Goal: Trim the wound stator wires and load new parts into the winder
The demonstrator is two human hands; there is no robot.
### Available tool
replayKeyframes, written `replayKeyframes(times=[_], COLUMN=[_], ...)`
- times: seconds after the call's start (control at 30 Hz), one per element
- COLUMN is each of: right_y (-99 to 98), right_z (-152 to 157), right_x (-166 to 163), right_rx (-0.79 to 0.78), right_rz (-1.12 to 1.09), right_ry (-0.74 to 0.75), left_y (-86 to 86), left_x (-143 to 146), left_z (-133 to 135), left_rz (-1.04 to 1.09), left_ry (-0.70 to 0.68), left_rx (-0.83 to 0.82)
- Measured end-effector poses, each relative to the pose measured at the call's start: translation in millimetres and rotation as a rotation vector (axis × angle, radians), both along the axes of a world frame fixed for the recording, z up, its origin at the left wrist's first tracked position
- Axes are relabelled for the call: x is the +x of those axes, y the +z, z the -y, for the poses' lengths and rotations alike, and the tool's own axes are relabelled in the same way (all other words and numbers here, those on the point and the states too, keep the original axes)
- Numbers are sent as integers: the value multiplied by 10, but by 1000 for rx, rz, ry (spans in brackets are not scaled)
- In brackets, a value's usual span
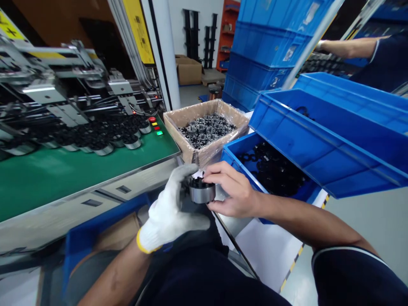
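Note:
Between my hands is a motor stator [202, 192], a short silver ring with black plastic at its top. My bare right hand [234, 189] pinches it from the right, fingers on the upper rim and thumb low at the side. My left hand [174, 210], in a white glove with a yellow cuff, curves around its left side with the thumb spread apart from the fingers. Whether the left fingertips touch the ring is hard to tell. Behind my hands, a plastic-lined cardboard box [182, 134] holds several similar silver rings [208, 127].
To the right, a blue bin [237, 163] contains black plastic parts [274, 170], with another blue bin [318, 144] tilted above it. Finished-looking stators [102, 146] line the green worktop [95, 174] beside a machine [54, 93]. Another person's arm [347, 49] shows at upper right.

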State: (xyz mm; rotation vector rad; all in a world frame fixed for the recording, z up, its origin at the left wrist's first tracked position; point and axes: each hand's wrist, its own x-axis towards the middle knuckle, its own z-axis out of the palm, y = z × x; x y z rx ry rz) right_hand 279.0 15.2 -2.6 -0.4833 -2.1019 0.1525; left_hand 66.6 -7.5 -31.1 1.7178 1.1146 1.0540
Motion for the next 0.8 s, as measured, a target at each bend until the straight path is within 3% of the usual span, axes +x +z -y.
replayKeyframes(times=[0.1,0.23,0.33,0.43,0.6,0.8], right_y=[20,135,182,165,107,62], right_z=[-1,-24,-38,-20,29,32], right_x=[14,36,51,47,14,14], right_rx=[-4,-98,-98,-80,-61,-74], right_rz=[26,-2,9,18,10,28], right_ry=[-4,-7,31,50,15,0], left_y=[-23,-125,-145,-48,192,174], left_x=[64,52,-9,-79,-159,-132], left_z=[25,-5,-46,-81,-121,-113], left_rz=[-15,273,357,194,-210,-240], left_ry=[102,-79,-190,-169,-116,-91], left_rx=[39,117,102,219,582,662])
